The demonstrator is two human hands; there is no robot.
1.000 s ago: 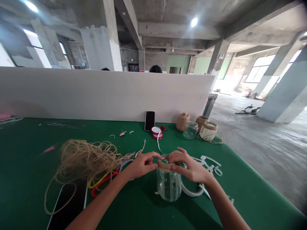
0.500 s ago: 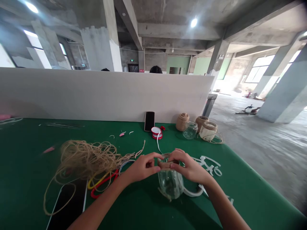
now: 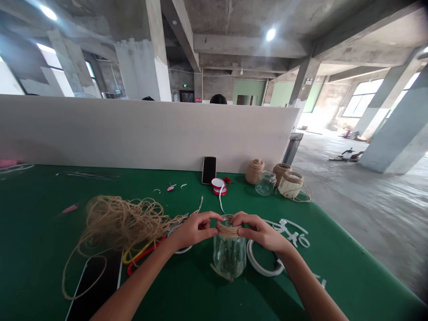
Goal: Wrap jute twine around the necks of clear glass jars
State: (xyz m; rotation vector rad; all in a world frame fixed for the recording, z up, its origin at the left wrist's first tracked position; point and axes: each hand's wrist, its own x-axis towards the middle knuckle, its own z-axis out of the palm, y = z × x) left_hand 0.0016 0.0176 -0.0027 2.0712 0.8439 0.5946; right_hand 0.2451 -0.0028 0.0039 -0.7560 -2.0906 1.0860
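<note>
A clear glass jar point(image 3: 230, 257) stands in front of me on the green table, with twine point(image 3: 228, 230) wound around its neck. My left hand point(image 3: 198, 229) grips the left side of the neck, thumb on the twine and index finger at the rim. On the opposite side my right hand point(image 3: 256, 228) pinches the neck the same way. A piece of twine shows at the jar's base. Just right of the jar lies a roll of white tape point(image 3: 253, 263), partly behind my right forearm.
A tangled heap of twine point(image 3: 123, 218) lies left, over red-and-yellow-handled scissors point(image 3: 135, 253) and a dark tablet point(image 3: 95, 285). At the back are a phone point(image 3: 209, 170), a red ribbon spool point(image 3: 219, 186), a bare jar point(image 3: 265, 183) and several wrapped jars point(image 3: 255, 171). A white partition point(image 3: 143, 133) stands behind.
The jar has shifted slightly left and stands more upright, with both hands still at its neck. More of the white tape roll shows now.
</note>
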